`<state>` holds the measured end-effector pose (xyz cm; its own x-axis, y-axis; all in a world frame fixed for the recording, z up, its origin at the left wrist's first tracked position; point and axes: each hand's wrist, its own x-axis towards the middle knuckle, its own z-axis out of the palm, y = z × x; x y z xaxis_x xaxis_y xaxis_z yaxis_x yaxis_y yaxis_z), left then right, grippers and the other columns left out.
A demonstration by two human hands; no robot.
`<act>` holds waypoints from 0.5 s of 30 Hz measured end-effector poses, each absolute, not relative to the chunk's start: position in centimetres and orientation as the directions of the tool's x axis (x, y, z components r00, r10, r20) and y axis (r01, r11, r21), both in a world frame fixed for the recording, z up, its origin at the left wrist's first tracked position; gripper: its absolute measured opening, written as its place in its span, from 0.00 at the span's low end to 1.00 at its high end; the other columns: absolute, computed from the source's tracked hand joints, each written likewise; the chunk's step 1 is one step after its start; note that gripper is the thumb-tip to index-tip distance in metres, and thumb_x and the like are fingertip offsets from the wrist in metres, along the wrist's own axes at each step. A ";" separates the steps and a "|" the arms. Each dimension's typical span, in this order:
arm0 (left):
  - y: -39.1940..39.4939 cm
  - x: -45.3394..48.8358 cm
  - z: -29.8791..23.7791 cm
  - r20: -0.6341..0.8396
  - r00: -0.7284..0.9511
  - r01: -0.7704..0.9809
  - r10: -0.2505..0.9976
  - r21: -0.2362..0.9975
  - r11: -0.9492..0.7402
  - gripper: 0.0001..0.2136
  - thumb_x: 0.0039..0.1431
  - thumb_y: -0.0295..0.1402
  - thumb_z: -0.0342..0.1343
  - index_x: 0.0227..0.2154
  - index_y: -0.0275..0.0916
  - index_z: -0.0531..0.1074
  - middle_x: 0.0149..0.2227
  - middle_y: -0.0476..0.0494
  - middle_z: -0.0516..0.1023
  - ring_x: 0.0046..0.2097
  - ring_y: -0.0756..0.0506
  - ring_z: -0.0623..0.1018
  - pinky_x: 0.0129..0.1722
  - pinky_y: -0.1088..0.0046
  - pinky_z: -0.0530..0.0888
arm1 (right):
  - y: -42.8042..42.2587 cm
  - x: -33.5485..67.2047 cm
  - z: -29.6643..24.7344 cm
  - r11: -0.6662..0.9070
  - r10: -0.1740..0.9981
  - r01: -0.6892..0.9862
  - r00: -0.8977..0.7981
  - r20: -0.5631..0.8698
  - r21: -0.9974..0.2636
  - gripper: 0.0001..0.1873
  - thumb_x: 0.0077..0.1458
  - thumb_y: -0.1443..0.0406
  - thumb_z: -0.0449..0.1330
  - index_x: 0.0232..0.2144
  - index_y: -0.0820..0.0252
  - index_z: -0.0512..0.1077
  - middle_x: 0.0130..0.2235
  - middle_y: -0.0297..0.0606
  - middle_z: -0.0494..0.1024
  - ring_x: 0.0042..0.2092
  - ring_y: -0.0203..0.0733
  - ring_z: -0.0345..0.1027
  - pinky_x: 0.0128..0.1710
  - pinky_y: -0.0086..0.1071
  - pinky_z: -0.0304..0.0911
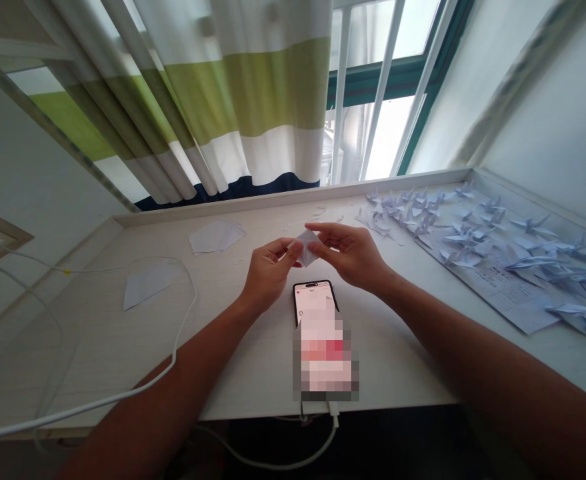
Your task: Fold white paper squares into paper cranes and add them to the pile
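Between my two hands is a small folded piece of white paper (pixel 307 245), raised a little above the desk and turned so one corner points up. My left hand (pixel 271 267) pinches its left side, thumb on the near face. From the other side my right hand (pixel 351 255) grips it with thumb and fingers; some fingertips are hidden behind the paper. Just below the hands a phone (pixel 317 300) with a lit screen lies on the desk, its lower part blurred out.
Many folded paper cranes (pixel 473 233) cover the right side, some on a printed sheet (pixel 515 305). White paper sheets (pixel 217 237) and another paper piece (pixel 147 283) lie left. A white cable (pixel 185 320) crosses my left forearm. A charging cable (pixel 333 419) hangs off the desk edge.
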<state>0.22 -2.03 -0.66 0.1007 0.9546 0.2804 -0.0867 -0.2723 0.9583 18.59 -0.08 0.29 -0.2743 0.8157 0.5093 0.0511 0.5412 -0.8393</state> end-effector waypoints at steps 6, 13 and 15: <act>-2.0 0.1 -0.6 0.197 0.105 -0.126 0.975 0.975 -0.184 0.15 0.55 0.46 0.70 0.35 0.38 0.83 0.34 0.44 0.84 0.36 0.48 0.80 0.40 0.69 0.78 | -0.3 18.6 0.5 0.515 0.829 0.070 -0.294 0.476 -0.854 0.20 0.59 0.56 0.69 0.52 0.54 0.80 0.35 0.35 0.81 0.37 0.40 0.76 0.43 0.40 0.75; -2.0 0.3 -0.7 0.187 0.091 -0.141 0.978 0.975 -0.173 0.15 0.55 0.45 0.70 0.34 0.38 0.83 0.33 0.45 0.84 0.35 0.48 0.79 0.40 0.69 0.78 | -0.3 18.3 0.2 0.487 0.847 0.077 -0.284 0.449 -0.870 0.21 0.61 0.54 0.67 0.53 0.57 0.78 0.34 0.37 0.82 0.37 0.42 0.77 0.41 0.40 0.75; -2.1 0.5 -0.8 0.189 0.072 -0.142 0.979 0.974 -0.178 0.15 0.55 0.46 0.70 0.33 0.37 0.83 0.32 0.46 0.83 0.35 0.49 0.79 0.39 0.70 0.78 | -0.4 18.1 0.1 0.476 0.849 0.049 -0.284 0.445 -0.878 0.21 0.62 0.54 0.66 0.53 0.56 0.76 0.35 0.37 0.82 0.37 0.43 0.78 0.42 0.41 0.76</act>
<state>0.50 -2.11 -0.78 0.0720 0.9793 0.1894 -0.1424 -0.1778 0.9737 18.11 -0.42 0.13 -0.2835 0.8494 0.4451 0.0490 0.4763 -0.8779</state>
